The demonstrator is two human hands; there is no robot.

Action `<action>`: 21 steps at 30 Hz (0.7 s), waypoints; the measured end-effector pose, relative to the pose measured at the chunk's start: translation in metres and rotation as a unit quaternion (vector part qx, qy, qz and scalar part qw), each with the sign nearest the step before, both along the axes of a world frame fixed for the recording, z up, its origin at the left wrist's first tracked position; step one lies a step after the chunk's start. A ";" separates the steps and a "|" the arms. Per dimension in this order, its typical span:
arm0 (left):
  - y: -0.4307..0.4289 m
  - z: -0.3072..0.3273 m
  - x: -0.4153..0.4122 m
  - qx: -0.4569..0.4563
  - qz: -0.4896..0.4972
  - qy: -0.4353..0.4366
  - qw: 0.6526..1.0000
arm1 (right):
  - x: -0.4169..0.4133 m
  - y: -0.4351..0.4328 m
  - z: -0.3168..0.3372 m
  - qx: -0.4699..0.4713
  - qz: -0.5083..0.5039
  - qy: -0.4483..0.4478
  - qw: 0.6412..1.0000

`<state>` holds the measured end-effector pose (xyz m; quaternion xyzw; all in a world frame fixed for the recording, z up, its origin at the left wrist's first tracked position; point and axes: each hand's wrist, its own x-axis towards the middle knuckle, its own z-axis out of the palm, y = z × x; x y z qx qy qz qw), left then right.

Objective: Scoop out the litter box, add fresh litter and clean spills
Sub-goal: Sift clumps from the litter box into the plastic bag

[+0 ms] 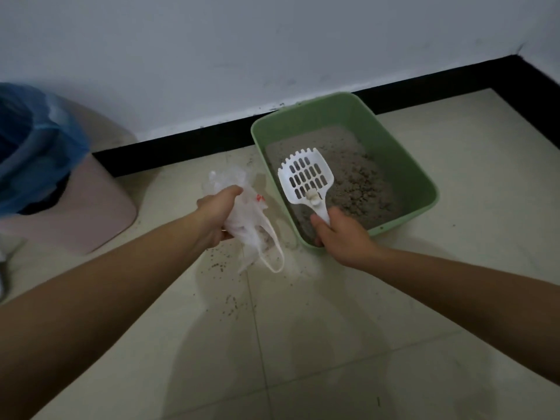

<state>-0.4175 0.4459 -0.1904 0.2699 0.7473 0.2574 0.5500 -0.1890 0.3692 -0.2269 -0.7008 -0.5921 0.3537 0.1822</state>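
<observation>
A: Pale tile floor point(303, 344), white wall point(272, 40), black skirting point(181, 140), and a dim corner. Where is the box?

B: Green box point(378, 137) sits on the floor by the skirting, with grey litter point(363, 183) in it. White scoop point(306, 177) is held over the litter at the near end, slotted face up. A couple of pale clumps point(313, 197) lie near its neck.

A: Hands?

B: Right hand point(342, 237) is wrapped round the scoop's handle. Left hand point(216, 213) is clenched on a thin white bag point(251, 225) just left of the box, handles dangling.

A: What could go wrong?

B: I'd judge the transfer is the risk. The bag looks bunched, its mouth not spread, so tipping the scoop toward it could drop the clumps on the floor. They sit near the neck, so a tilt back toward the hand may roll them off. Loose grains may also sift through the slots on the way across.

A: Floor already dirty?

B: Yes. Dark grains point(224, 265) are scattered under the bag and nearer the person, with a pale dusty patch beside the box. Further left stands a pink bin point(100, 207) with a blue liner point(30, 140).
</observation>
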 end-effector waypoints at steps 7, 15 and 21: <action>0.003 0.000 0.026 0.016 0.034 -0.044 0.998 | -0.031 -0.011 0.049 -0.052 0.033 0.301 0.952; 0.002 0.005 0.012 0.075 -0.057 0.056 0.994 | -0.008 0.012 0.044 -0.047 -0.146 0.246 0.957; -0.020 0.017 -0.021 0.087 -0.296 0.082 0.948 | 0.042 0.043 0.048 -0.030 -0.218 0.196 0.956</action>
